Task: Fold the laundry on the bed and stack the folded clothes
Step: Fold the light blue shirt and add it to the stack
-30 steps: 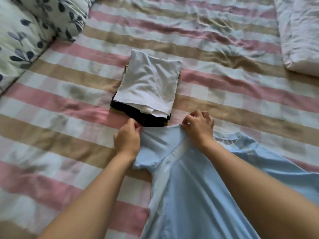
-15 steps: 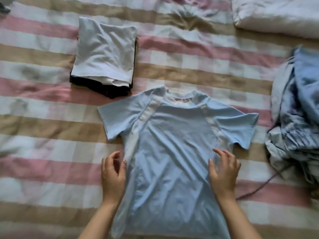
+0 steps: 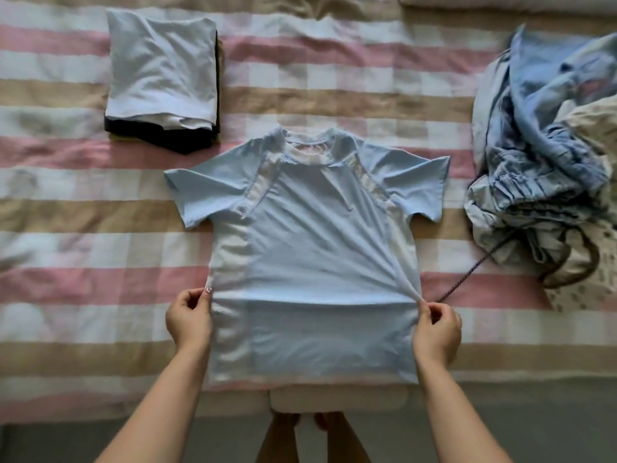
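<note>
A light blue T-shirt [image 3: 310, 248] lies spread flat on the striped bed, collar away from me, both short sleeves out to the sides. My left hand [image 3: 188, 317] pinches its left side seam low down. My right hand [image 3: 437, 327] pinches the right side seam at the same height, and creases fan out from that pinch. A stack of folded clothes [image 3: 163, 78], white on top and dark below, sits at the back left of the shirt.
A heap of unfolded laundry [image 3: 547, 155] in blue and patterned cloth lies at the right, with a dark cord trailing toward the shirt. The bedspread [image 3: 66, 228] has pink, tan and white stripes. The bed's near edge runs just below the shirt's hem.
Both hands slid from resting flat on the shirt's sides to pinching its side seams lower down. The shirt now lies smoother and wider. The view has shifted back over the bed's edge.
</note>
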